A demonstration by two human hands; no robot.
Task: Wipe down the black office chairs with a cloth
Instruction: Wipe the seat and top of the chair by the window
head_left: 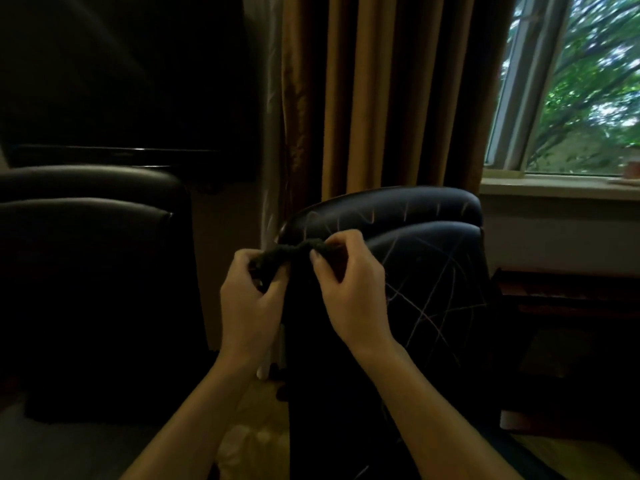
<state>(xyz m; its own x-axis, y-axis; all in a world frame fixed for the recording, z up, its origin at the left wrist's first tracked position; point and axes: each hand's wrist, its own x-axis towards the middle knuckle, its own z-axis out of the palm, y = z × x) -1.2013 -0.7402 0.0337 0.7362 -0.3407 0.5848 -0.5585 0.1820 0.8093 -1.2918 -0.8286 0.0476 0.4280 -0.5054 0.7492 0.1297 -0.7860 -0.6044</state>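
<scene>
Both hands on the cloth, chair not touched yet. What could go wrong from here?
1. The dark bunched cloth is only pinched between the left hand and right hand; wiped as a wad, it may cover little surface.
2. The black leather office chair shows pale scratch lines; hard rubbing might worsen them.
3. The room is dim, so missed patches on the second black chair would be hard to spot.

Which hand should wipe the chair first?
Probably the right hand: it grips the cloth right over the chair back, while the left hand holds the other end off its edge.
</scene>
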